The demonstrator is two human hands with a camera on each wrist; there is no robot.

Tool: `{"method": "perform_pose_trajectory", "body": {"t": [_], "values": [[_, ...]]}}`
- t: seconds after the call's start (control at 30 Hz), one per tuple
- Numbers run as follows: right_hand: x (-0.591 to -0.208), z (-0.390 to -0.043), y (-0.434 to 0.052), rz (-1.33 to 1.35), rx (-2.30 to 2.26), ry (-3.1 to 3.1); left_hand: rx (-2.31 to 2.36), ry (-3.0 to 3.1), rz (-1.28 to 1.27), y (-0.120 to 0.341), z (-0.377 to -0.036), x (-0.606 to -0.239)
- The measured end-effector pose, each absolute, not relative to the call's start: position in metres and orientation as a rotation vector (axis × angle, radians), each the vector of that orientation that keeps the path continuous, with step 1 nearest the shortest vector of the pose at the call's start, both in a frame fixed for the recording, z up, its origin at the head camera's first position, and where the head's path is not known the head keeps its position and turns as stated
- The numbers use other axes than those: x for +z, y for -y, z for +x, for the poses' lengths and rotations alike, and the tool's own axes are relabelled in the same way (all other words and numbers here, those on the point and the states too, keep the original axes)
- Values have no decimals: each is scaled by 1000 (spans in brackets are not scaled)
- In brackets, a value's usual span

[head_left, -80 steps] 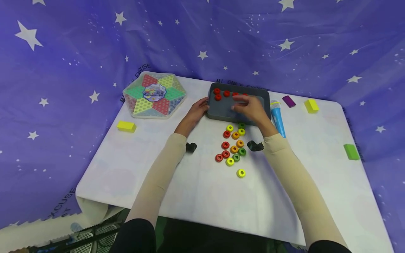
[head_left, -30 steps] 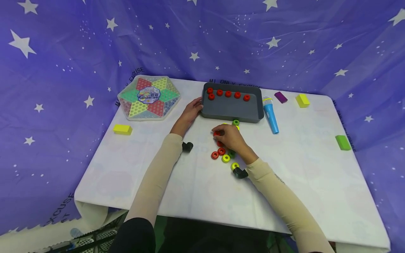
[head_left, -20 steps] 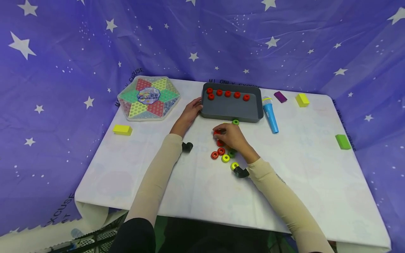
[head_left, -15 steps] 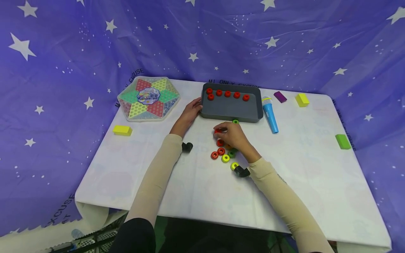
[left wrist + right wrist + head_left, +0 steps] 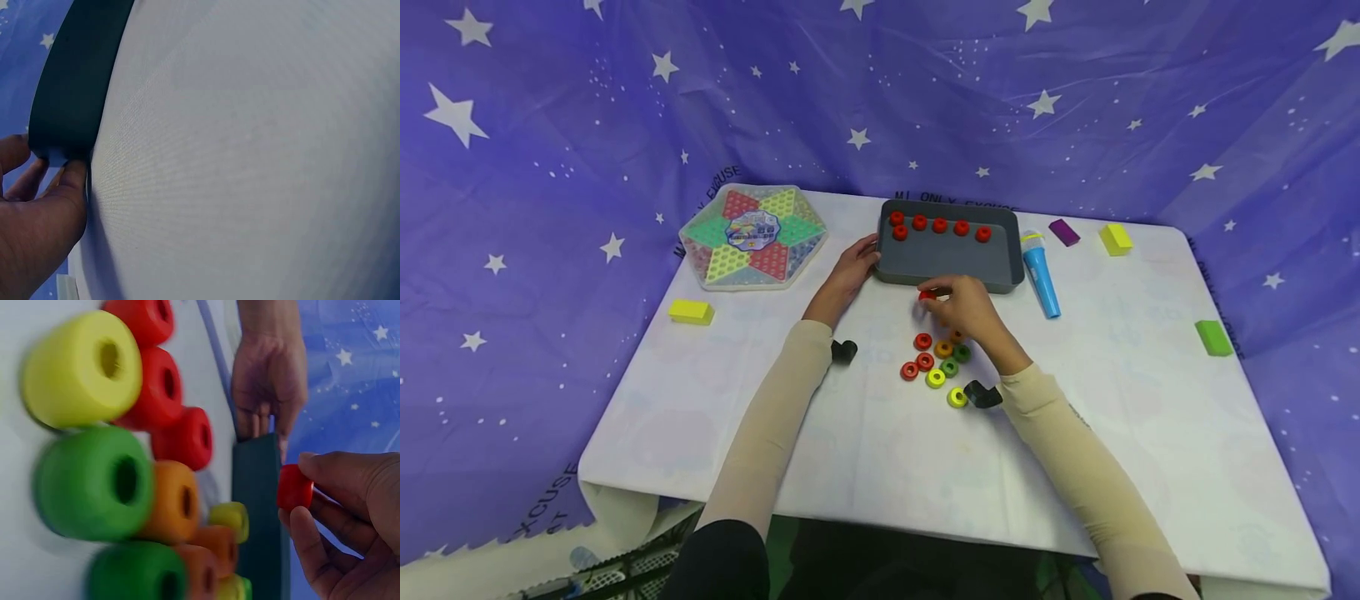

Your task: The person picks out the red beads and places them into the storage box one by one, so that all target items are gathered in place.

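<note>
Your right hand (image 5: 967, 307) pinched a red ring (image 5: 927, 295) between thumb and fingertips, just near of the grey tray (image 5: 951, 268). Left hand (image 5: 852, 268) braced the tray's left edge, fingers fairly straight. Best carried over the rim and set beside the red rings in the tray (image 5: 939, 225).

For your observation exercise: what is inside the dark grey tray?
Six red rings lie along the far side of the tray. The rest of its floor looks bare, though the right hand, pinching another red ring, hides part of the near rim.
</note>
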State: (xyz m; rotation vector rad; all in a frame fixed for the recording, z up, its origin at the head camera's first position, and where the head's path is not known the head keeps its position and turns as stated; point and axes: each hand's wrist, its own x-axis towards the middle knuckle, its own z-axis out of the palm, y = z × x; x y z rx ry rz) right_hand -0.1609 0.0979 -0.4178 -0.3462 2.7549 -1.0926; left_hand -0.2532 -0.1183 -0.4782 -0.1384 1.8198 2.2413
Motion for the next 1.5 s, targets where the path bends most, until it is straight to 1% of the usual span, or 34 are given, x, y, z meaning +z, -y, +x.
{"method": "perform_pose_trajectory", "body": {"t": [0.27,0.43,0.67,0.9,1.07,1.3,1.5], "values": [[-402,-191,-99,-412,-1118,-2814,2269,-1813,-118,120,-251,-478],[-397,-215,-97,-399,-1191,-2822,2289,-1799,-105,119,-250,-480],[-405,-248,-90,-347,-1287,-2783,2291,-1783,-106,117,-248,-481],[-415,-274,-77,-193,-1407,-2645,2301,-1777,-84,118,-249,-482],[-427,-285,-70,-148,-1388,-2630,2307,-1776,-72,117,-247,-481],[-444,-295,-59,-287,-1143,-2785,2302,-1769,-93,117,-247,-481],[-447,-302,-51,-326,-1053,-2818,2295,-1781,-80,119,-249,-482]]}}
